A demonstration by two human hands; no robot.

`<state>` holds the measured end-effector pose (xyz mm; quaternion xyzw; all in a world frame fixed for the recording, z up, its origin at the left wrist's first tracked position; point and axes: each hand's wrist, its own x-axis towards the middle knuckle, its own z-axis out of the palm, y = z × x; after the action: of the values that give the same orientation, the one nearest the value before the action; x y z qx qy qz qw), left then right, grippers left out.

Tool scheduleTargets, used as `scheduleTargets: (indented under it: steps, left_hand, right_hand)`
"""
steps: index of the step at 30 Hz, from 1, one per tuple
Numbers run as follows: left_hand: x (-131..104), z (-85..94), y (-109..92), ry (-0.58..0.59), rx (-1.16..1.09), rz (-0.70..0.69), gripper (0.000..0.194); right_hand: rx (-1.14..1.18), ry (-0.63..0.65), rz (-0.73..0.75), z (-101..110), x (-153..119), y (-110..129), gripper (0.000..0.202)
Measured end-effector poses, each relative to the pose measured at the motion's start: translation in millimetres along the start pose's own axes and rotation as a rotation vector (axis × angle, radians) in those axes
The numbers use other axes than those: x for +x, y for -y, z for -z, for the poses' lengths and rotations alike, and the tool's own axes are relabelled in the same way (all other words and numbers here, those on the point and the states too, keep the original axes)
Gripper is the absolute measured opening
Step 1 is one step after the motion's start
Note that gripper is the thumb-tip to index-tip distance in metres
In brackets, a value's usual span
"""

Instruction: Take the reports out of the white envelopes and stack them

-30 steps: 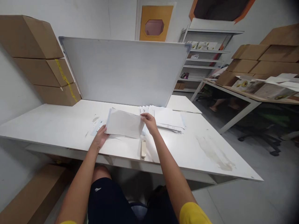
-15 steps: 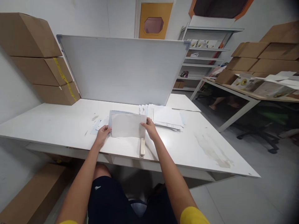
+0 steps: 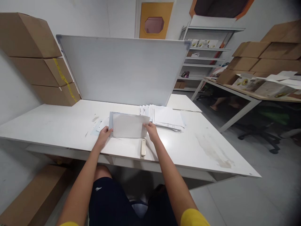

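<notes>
Bright, even indoor light, faint glare on the table, dark vignetting and wide-angle bending at the corners.

A white table carries everything here, its top scuffed, with a brownish smear toward the near right corner. Near the middle of the near edge lies a cream stapler, pointing away. Just beyond it a folded sheet of paper rests on the top over a few other sheets that spread to the left. To the right and slightly farther sits a fanned stack of white papers. A whiteboard stands on the far side, leaning back. At the far left corner three cardboard boxes are stacked on the tabletop.
</notes>
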<state>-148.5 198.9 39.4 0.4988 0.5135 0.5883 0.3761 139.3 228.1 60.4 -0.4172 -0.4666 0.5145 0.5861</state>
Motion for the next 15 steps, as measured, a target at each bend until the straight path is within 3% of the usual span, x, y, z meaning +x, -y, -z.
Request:
scheduleTargets:
  steps: [15]
  left_hand:
    - [-1.7, -0.7, 1.1, 0.023, -0.007, 0.046, 0.05]
  right_hand:
    - [-0.031, -0.029, 0.017, -5.3, -0.4, -2.8, 0.029]
